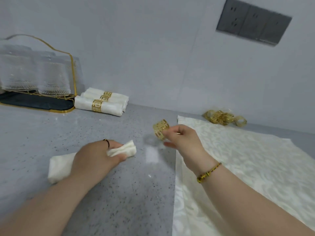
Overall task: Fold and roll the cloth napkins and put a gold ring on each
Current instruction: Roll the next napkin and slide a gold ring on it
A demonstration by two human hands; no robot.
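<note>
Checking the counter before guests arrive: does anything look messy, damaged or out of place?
Nothing spilled or damaged. Only the spare gold rings lie in a jumbled heap by the wall, at the far edge of the spread napkin; the three ringed rolls sit tidily stacked.

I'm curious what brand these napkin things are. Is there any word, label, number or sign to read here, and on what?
No readable text anywhere in this view.
gold ring: cut-out fret pattern, no letters.
rolled napkin: woven pattern only.
socket panel: plug holes only; any marking too blurred to read.
</note>
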